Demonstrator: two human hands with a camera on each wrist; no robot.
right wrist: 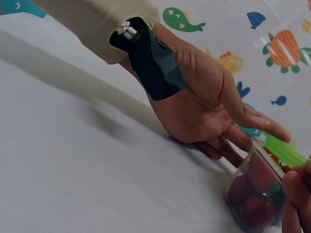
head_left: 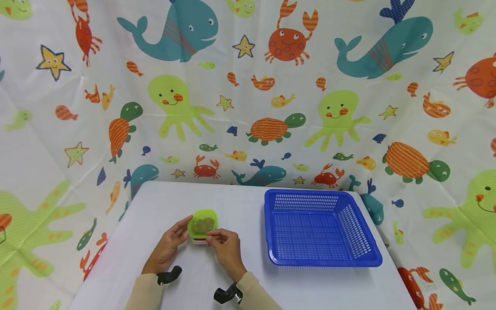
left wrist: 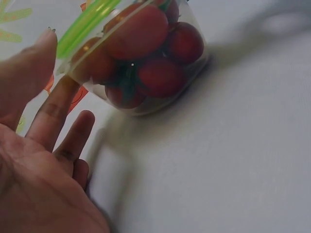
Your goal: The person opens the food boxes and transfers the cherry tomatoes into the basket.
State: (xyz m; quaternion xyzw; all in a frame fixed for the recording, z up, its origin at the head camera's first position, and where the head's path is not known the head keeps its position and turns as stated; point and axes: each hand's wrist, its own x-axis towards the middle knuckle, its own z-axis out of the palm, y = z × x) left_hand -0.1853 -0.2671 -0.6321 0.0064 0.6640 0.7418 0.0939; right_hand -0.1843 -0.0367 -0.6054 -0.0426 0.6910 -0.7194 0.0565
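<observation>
A small clear plastic tub [left wrist: 146, 104] holds several red cherry tomatoes [left wrist: 163, 77] with green stems. Its translucent green lid [head_left: 203, 219] lies over the top; whether it is seated all round, I cannot tell. My left hand [head_left: 170, 245] holds the tub's left side, thumb at the lid's edge and index finger below the rim, the other fingers loosely bent. At the near right edge, my right hand [head_left: 226, 249] pinches the lid's rim between thumb and fingers. In the right wrist view, only fingertips of the right hand [right wrist: 296, 194] show.
To the right on the white table [head_left: 170, 202] stands a blue plastic basket [head_left: 271, 241] with perforated walls. A curtain [head_left: 240, 86] printed with sea animals hangs behind and beside the table. Each wrist carries a black camera mount [head_left: 169, 275].
</observation>
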